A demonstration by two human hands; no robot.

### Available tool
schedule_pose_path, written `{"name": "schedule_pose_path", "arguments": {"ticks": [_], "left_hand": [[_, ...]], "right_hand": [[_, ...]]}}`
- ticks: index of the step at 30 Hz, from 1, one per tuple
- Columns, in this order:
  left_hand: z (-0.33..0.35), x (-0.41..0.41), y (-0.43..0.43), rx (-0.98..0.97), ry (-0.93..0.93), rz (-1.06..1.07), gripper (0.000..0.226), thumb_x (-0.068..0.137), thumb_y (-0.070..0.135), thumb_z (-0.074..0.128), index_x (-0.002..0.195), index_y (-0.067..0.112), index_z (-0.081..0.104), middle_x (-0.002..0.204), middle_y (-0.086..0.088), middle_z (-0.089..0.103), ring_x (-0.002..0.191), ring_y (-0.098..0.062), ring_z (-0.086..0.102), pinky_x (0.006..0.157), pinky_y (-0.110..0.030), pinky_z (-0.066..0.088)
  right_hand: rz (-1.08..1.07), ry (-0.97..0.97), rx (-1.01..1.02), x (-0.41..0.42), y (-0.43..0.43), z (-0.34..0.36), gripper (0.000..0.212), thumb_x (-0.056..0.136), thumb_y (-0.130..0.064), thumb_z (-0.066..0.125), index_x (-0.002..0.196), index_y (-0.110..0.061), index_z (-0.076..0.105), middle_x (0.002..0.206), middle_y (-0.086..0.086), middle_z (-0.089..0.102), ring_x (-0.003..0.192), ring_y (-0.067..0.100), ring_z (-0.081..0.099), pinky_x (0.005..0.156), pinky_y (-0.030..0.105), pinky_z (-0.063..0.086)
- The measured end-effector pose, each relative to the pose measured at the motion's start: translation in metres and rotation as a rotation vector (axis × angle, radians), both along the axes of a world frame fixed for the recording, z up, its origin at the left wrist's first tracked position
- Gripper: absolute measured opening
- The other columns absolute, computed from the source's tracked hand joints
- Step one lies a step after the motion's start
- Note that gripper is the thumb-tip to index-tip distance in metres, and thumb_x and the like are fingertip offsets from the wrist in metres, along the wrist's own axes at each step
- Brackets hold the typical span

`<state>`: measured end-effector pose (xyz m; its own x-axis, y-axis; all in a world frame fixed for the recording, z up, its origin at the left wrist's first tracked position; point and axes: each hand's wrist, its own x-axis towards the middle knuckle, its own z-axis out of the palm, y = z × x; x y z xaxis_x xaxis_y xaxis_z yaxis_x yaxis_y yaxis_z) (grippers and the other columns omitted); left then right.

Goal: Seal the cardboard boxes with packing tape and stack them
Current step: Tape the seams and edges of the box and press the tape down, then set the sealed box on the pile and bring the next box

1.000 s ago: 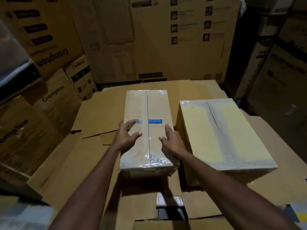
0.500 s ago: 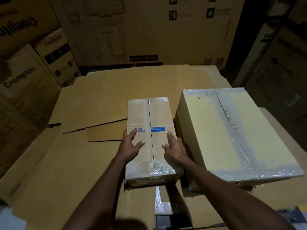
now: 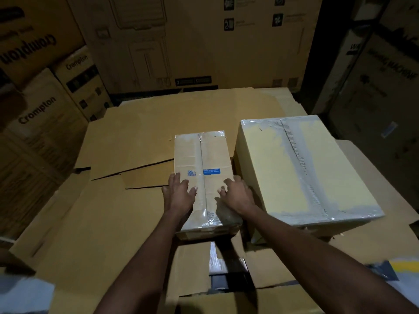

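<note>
On flattened cardboard (image 3: 136,137), narrow taped box (image 3: 212,152) lengthwise away from the person, left hand (image 3: 179,196) and right hand (image 3: 238,196) open-palmed atop.

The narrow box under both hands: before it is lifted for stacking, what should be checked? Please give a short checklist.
1. Narrow box top seam taped: ok.
2. Left hand flat on its top: ok.
3. Right hand on its top: ok.
4. Hands gripping its sides: not ok, both lie on top.
5. Large box top taped, nothing on it: ok.
6. Bottom seam taped: cannot tell.
</note>
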<state>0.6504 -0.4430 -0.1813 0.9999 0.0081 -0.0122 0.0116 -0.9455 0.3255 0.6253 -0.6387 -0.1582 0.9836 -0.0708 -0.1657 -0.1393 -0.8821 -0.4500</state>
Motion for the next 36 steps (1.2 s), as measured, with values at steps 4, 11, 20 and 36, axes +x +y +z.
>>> {"name": "schedule_pose_path", "arguments": {"ticks": [4,11,20,36], "left_hand": [[0.038,-0.048,-0.034,-0.186,-0.146,0.065,0.039,0.096,0.040,0.065,0.121,0.011,0.073,0.124,-0.008,0.070,0.111,-0.026,0.064,0.094,-0.038,0.048],[0.120,-0.199,-0.136,-0.568,-0.309,0.030,0.027,0.095,0.028,0.068,0.117,0.014,0.075,0.100,-0.002,0.077,0.085,-0.017,0.069,0.076,-0.026,0.050],[0.147,-0.467,-0.283,-0.998,-0.226,-0.042,0.038,0.095,0.045,0.068,0.122,0.018,0.072,0.115,0.002,0.069,0.100,-0.008,0.065,0.090,-0.032,0.055],[0.055,-0.757,-0.421,-0.132,0.001,-0.657,0.085,0.098,0.072,0.033,0.164,0.025,0.004,0.166,-0.006,-0.028,0.150,-0.022,-0.033,0.124,-0.060,-0.002]], "right_hand": [[0.010,-0.144,0.001,-0.043,-0.030,0.051,0.032,0.099,-0.040,0.062,0.118,-0.017,0.074,0.120,0.008,0.069,0.105,0.029,0.067,0.082,0.034,0.052],[-0.086,-0.315,0.097,-0.194,-0.156,0.138,0.032,0.095,-0.041,0.067,0.113,-0.017,0.078,0.115,0.006,0.076,0.102,0.028,0.070,0.084,0.035,0.054],[-0.165,-0.405,0.084,-0.494,-0.319,0.197,0.040,0.098,-0.038,0.068,0.126,-0.011,0.072,0.124,0.007,0.073,0.109,0.022,0.068,0.085,0.028,0.047],[-0.597,-0.140,-0.247,-0.847,-0.442,0.055,0.071,0.102,-0.056,0.051,0.160,-0.021,0.032,0.165,0.023,0.024,0.153,0.038,0.021,0.116,0.056,0.024]]}}
